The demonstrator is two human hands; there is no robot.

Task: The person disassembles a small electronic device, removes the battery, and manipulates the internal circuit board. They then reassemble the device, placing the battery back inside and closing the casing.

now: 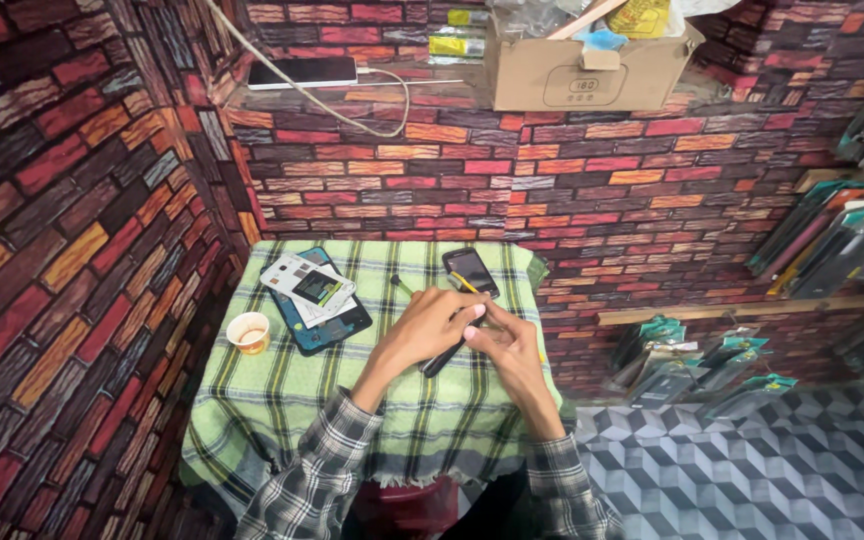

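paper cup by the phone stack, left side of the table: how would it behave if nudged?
The small paper cup probably weighs little and would slide or tip easily. It stands on the soft checked cloth, near the table's edge, so a push could send it off. Thin walls likely crumple under a firm pinch. Contents can't be told.

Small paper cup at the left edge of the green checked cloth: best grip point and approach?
Grip the small paper cup around its side wall, coming from its right over the green checked cloth. It stands upright and open-topped, with liquid apparently inside, so keep it level. The brick-patterned wall crowds its left.
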